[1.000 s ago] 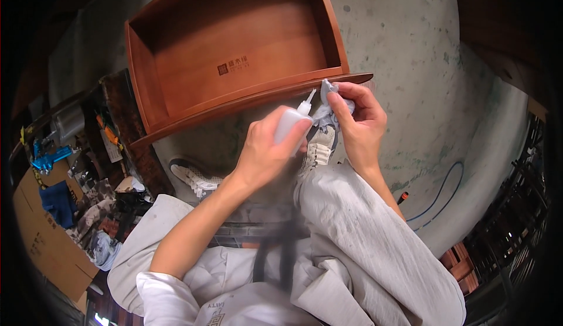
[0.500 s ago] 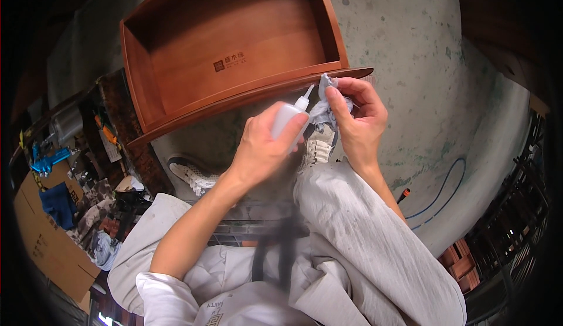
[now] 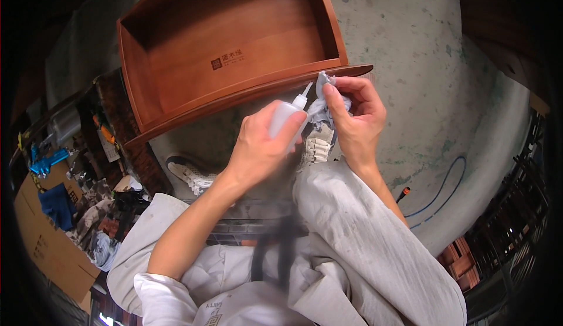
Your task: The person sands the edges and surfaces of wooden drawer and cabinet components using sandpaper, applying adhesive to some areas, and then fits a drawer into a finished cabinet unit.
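- Gripping the translucent white squeeze bottle point(image 3: 281, 119) at 12 o'clock in the head view, the left hand point(image 3: 255, 143) has its fingers wrapped round it; too hard a squeeze could spurt any contents past the cloth.
- At 1 o'clock, the right hand point(image 3: 358, 112) pinches that crumpled grey cloth point(image 3: 320, 111); a slack pinch could drop it onto the sneaker point(image 3: 317, 149).
- At 11 o'clock sits the wooden drawer point(image 3: 264, 35), its edge near the nozzle point(image 3: 307, 88); a wrist slip could drip there.
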{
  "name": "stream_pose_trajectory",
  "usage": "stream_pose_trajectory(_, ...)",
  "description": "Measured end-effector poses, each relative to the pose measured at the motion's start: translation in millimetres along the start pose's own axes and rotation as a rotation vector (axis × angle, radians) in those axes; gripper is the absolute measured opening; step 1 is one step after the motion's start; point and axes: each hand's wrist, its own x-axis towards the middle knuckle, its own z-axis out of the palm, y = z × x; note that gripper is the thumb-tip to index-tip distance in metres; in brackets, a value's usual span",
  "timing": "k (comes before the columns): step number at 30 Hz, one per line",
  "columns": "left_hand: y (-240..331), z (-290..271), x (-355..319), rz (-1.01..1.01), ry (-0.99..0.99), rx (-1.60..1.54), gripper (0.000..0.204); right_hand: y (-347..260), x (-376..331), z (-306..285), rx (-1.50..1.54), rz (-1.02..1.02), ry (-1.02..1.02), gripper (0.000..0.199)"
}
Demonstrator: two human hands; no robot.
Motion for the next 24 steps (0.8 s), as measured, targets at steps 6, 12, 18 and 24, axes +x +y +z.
stream_pose_trajectory(6,1,-1,-2,-0.002,-0.003,0.007,0.029,-3,-1,0,-0.022,0.004,0.011,0.017)
stream_pose_trajectory(12,1,-2,-4,0.019,-0.020,0.010,0.029,-3,2,-2,-0.036,-0.012,0.012,0.016)
stream_pose_trajectory(18,-6,-24,-21,0.115,-0.014,-0.046,0.034,-8,-4,23,-0.074,-0.029,-0.076,0.014)
stream_pose_trajectory(24,3,-40,-26,0.195,0.039,-0.018,0.037,-13,-5,22,-0.091,0.030,-0.020,0.013)
